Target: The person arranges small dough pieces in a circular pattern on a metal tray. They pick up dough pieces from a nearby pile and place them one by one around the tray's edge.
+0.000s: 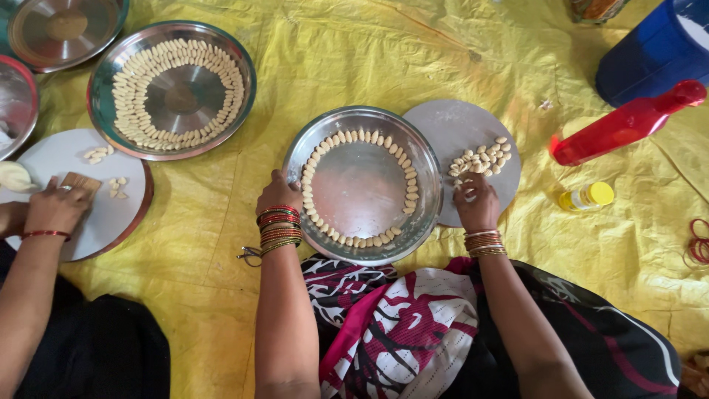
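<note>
A shiny steel plate point(363, 188) sits in the middle of the yellow sheet point(354, 59). Small pale dough pieces point(360, 137) lie in a ring just inside the plate's edge.

The left hand point(278, 196) rests on the plate's left rim. Its fingers are curled over the rim, but the fingertips are hard to see, so I cannot tell if they pinch anything.

Right of the plate lies a round grey board point(450, 133). The plate covers the board's left edge. A little heap of dough pieces point(484, 157) sits on the board. The right hand point(476, 201) is on the board, just below the heap. Its fingers are bent down and close together on the pieces at the bottom of the heap. What they hold is hidden under the hand.

Far to the right of the plate lie a red bottle point(624, 124) on its side and a small yellow jar point(587, 196). A blue tub point(653, 52) is cut off at the top right corner.

Up and left of the plate is a second plate point(171, 89) with many rings of pieces. Far left, another person's hand point(55, 208) presses a small wooden block point(80, 181) on a white board point(103, 214). More steel dishes point(63, 29) are cut off at the top left.
</note>
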